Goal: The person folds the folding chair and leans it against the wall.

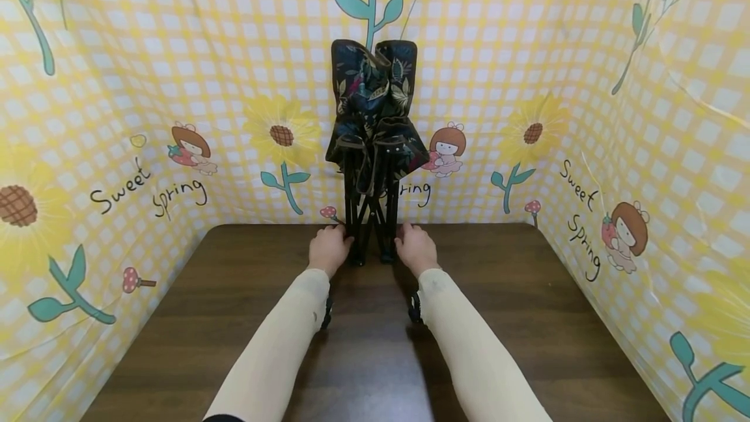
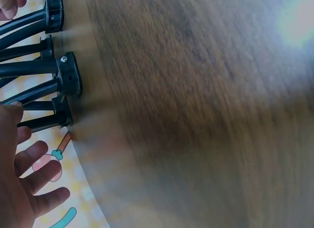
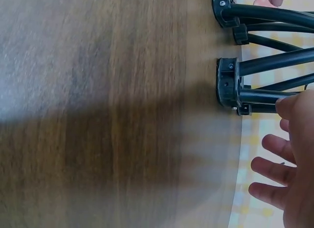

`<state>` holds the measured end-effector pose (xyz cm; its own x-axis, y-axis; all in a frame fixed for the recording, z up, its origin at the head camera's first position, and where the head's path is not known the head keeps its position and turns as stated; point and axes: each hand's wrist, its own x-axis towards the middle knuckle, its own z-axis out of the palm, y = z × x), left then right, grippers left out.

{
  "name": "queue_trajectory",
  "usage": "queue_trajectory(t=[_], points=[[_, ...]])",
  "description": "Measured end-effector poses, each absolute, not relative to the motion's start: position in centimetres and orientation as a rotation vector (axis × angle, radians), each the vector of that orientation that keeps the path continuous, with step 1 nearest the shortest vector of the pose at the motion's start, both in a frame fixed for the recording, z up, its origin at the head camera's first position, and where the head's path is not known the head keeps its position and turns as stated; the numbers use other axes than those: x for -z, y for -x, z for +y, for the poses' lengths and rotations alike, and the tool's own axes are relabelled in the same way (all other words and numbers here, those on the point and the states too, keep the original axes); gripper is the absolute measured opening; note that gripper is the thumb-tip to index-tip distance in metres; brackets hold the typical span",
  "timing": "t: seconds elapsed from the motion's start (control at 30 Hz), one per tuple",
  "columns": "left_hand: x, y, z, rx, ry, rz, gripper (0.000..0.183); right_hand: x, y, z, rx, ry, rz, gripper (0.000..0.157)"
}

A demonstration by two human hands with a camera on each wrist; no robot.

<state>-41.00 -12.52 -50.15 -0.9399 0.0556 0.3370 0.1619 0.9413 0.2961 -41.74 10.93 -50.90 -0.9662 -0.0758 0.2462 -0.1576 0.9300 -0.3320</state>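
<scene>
A folded camp chair (image 1: 372, 96) with dark leaf-patterned fabric and black tube legs stands upright at the far side of the table. In the head view my left hand (image 1: 329, 247) is at the left of its legs, and my right hand (image 1: 417, 247) is at the right. In the left wrist view, the left hand (image 2: 24, 184) has its thumb at a black leg tube (image 2: 34, 68), its other fingers spread apart. The right wrist view has the right hand (image 3: 289, 159) likewise, thumb at a leg tube (image 3: 274, 61) near the plastic foot (image 3: 226, 83), fingers spread and loosely bent.
The brown wood-grain table (image 1: 369, 357) lies under both forearms. Yellow checked cloth (image 1: 504, 31) with printed flowers and figures hangs behind the chair and along both sides. Each wrist carries a black strapped device (image 1: 415, 308).
</scene>
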Motion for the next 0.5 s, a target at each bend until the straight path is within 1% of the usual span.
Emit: queue_trajectory(t=[0.5], points=[[49.95, 41.12, -13.33, 0.437, 0.320, -2.762, 0.026, 51.06, 41.46, 11.65, -0.339, -0.305, -2.855, 0.031]])
